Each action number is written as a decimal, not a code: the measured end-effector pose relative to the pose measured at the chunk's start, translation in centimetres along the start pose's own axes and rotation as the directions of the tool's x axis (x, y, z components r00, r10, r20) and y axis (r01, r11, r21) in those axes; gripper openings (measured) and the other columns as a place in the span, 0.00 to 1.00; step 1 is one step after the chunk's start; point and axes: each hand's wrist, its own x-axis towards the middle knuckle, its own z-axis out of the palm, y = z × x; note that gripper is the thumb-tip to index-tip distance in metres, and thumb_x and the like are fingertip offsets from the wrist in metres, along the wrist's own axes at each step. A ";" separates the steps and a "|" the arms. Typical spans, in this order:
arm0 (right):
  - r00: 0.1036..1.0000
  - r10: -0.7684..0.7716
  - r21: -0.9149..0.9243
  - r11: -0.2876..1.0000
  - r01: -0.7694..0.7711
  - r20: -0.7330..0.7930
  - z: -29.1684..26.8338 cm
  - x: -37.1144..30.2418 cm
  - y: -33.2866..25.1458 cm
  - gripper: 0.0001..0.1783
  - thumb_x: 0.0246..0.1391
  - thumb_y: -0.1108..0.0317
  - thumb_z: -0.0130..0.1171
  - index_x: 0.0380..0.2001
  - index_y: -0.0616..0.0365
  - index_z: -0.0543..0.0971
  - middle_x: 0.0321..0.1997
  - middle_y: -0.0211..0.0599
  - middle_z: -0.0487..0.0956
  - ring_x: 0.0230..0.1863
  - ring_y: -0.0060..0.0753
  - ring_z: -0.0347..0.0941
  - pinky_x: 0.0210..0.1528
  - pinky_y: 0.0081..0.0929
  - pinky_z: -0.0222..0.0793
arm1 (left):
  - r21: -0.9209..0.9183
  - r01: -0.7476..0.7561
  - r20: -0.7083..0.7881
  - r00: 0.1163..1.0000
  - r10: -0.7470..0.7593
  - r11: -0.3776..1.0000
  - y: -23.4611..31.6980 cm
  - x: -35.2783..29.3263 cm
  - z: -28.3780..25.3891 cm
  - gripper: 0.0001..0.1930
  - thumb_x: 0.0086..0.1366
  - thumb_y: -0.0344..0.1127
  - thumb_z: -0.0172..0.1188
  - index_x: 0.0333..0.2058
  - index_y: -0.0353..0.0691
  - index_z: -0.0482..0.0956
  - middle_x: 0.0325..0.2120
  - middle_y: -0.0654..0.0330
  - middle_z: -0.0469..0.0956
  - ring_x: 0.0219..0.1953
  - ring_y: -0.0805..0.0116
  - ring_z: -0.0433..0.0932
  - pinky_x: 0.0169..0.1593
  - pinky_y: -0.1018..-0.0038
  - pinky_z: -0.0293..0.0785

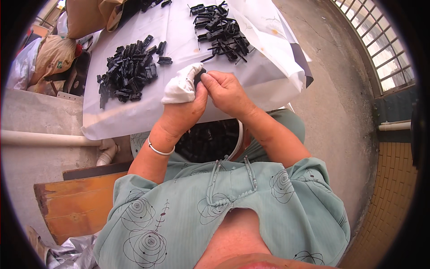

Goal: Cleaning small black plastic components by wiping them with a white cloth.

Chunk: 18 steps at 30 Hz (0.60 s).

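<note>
My left hand [188, 96], its fingers wrapped in a white cloth covering [182, 83], is closed around a small black part [199, 76] at the near edge of the table. From the other side, my right hand [227, 91] pinches the same part between thumb and fingers. Most of the part is hidden by both hands. Beyond my left hand lies a heap of short black plastic pieces [130, 69]. Past my right hand is another pile of black pieces [222, 33], with thin strips sticking out of it.
White sheeting [179, 27] covers the table and hangs over its near edge. Below my forearms stands a round container [240, 139] filled with black pieces. Brown sacks [53, 60] sit at the far left, an orange-brown board [80, 201] at the near left. A barred window [380, 40] is on the right.
</note>
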 end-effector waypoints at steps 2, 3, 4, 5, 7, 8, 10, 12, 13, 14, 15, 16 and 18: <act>1.000 -0.003 0.053 0.999 0.002 0.017 0.1 -0.1 -0.2 0.14 0.60 0.64 0.46 0.24 0.60 0.73 0.19 0.20 0.68 0.21 0.14 0.60 0.23 0.17 0.59 | 0.045 -0.033 -0.006 0.999 0.033 0.998 0.1 -0.3 -0.1 0.15 0.52 0.23 0.53 0.41 0.27 0.71 0.31 0.49 0.76 0.32 0.61 0.76 0.38 0.72 0.72; 0.999 -0.014 0.100 0.995 0.011 0.034 0.0 -0.1 -0.3 0.14 0.60 0.64 0.46 0.24 0.60 0.73 0.19 0.20 0.69 0.21 0.14 0.61 0.22 0.18 0.59 | -0.041 0.054 0.013 0.998 -0.053 0.998 0.6 -0.1 -0.3 0.14 0.54 0.24 0.53 0.41 0.28 0.70 0.31 0.51 0.76 0.31 0.64 0.75 0.37 0.73 0.71; 0.999 -0.016 0.099 0.995 0.012 0.034 -0.3 0.1 0.0 0.14 0.60 0.64 0.46 0.24 0.60 0.73 0.19 0.20 0.69 0.21 0.14 0.61 0.22 0.18 0.59 | -0.125 0.142 0.039 0.990 -0.138 0.982 0.9 0.0 -0.3 0.14 0.55 0.26 0.53 0.41 0.29 0.70 0.31 0.54 0.75 0.30 0.67 0.74 0.36 0.74 0.71; 0.987 -0.158 0.037 0.987 0.159 -0.012 -0.8 0.4 0.6 0.12 0.59 0.64 0.48 0.26 0.60 0.74 0.18 0.22 0.68 0.20 0.16 0.61 0.22 0.19 0.60 | -0.126 0.139 0.038 0.990 -0.136 0.982 0.7 0.3 -0.2 0.14 0.55 0.26 0.53 0.41 0.29 0.70 0.31 0.54 0.75 0.30 0.67 0.74 0.36 0.74 0.71; 0.953 -0.302 -0.022 0.953 0.301 -0.041 -1.2 0.4 -0.1 0.11 0.58 0.65 0.50 0.28 0.61 0.75 0.17 0.24 0.68 0.19 0.17 0.62 0.21 0.20 0.61 | -0.483 0.315 0.104 0.947 -0.304 0.817 0.2 0.9 -0.5 0.13 0.59 0.28 0.53 0.43 0.34 0.67 0.30 0.61 0.73 0.28 0.74 0.71 0.33 0.79 0.69; 0.957 -0.291 -0.260 0.925 0.276 -0.019 -1.7 0.2 -0.8 0.10 0.56 0.66 0.52 0.29 0.62 0.75 0.18 0.27 0.69 0.20 0.18 0.64 0.22 0.20 0.62 | -0.558 0.435 0.197 0.897 -0.397 0.707 0.1 0.9 -1.5 0.13 0.61 0.29 0.53 0.44 0.37 0.65 0.29 0.66 0.71 0.27 0.81 0.67 0.29 0.84 0.66; 0.961 -0.275 -0.484 0.842 0.238 -0.006 -2.2 0.0 -1.1 0.09 0.54 0.66 0.55 0.30 0.62 0.76 0.18 0.31 0.70 0.20 0.18 0.65 0.24 0.20 0.63 | -0.737 0.437 0.203 0.871 -0.448 0.516 -0.4 0.9 -1.6 0.12 0.62 0.29 0.51 0.45 0.38 0.65 0.29 0.66 0.71 0.24 0.83 0.66 0.26 0.86 0.63; 0.912 -0.394 -0.501 0.770 0.395 0.113 -2.6 0.4 -0.4 0.08 0.49 0.69 0.59 0.30 0.63 0.77 0.20 0.36 0.72 0.22 0.18 0.66 0.25 0.18 0.64 | -0.776 0.457 0.256 0.859 -0.444 0.435 -0.8 0.8 -1.9 0.12 0.63 0.28 0.49 0.46 0.38 0.65 0.29 0.65 0.71 0.22 0.83 0.65 0.25 0.86 0.62; 0.913 -0.393 -0.501 0.771 0.394 0.113 -2.8 0.3 -0.5 0.08 0.49 0.69 0.59 0.30 0.63 0.77 0.20 0.36 0.72 0.22 0.18 0.66 0.25 0.18 0.64 | -0.808 0.474 0.308 0.846 -0.435 0.350 -0.8 0.8 -2.0 0.12 0.63 0.28 0.47 0.46 0.38 0.65 0.28 0.65 0.71 0.21 0.84 0.64 0.24 0.87 0.61; 0.906 -0.416 -0.470 0.786 0.403 0.081 -3.0 0.3 -0.7 0.07 0.48 0.70 0.60 0.29 0.63 0.77 0.21 0.35 0.74 0.22 0.18 0.66 0.25 0.18 0.64 | -0.808 0.474 0.308 0.846 -0.436 0.349 -0.6 0.7 -1.8 0.12 0.63 0.28 0.47 0.46 0.38 0.65 0.28 0.65 0.71 0.21 0.84 0.64 0.24 0.87 0.61; 0.899 -0.436 -0.440 0.799 0.410 0.044 -3.1 0.3 -0.8 0.06 0.48 0.71 0.60 0.27 0.64 0.78 0.22 0.34 0.75 0.23 0.17 0.67 0.26 0.17 0.63 | -0.669 0.505 0.287 0.853 -0.436 0.546 0.1 0.8 -1.6 0.13 0.63 0.28 0.45 0.47 0.38 0.65 0.28 0.65 0.71 0.20 0.84 0.63 0.24 0.87 0.61; 0.900 -0.434 -0.442 0.800 0.406 0.042 -3.0 0.3 -0.7 0.06 0.48 0.71 0.60 0.27 0.64 0.78 0.22 0.34 0.75 0.23 0.17 0.67 0.26 0.17 0.63 | -0.489 0.507 0.268 0.861 -0.432 0.710 0.5 0.8 -1.4 0.14 0.63 0.28 0.43 0.49 0.39 0.64 0.28 0.65 0.70 0.19 0.84 0.62 0.23 0.87 0.61; 0.911 -0.411 -0.272 0.878 0.393 -0.011 -2.5 0.4 -0.6 0.06 0.47 0.73 0.61 0.27 0.64 0.77 0.21 0.31 0.74 0.22 0.17 0.66 0.25 0.16 0.63 | -0.440 0.521 0.364 0.848 -0.386 0.731 0.5 0.7 -1.7 0.15 0.63 0.28 0.42 0.49 0.38 0.64 0.27 0.66 0.69 0.21 0.85 0.61 0.24 0.87 0.60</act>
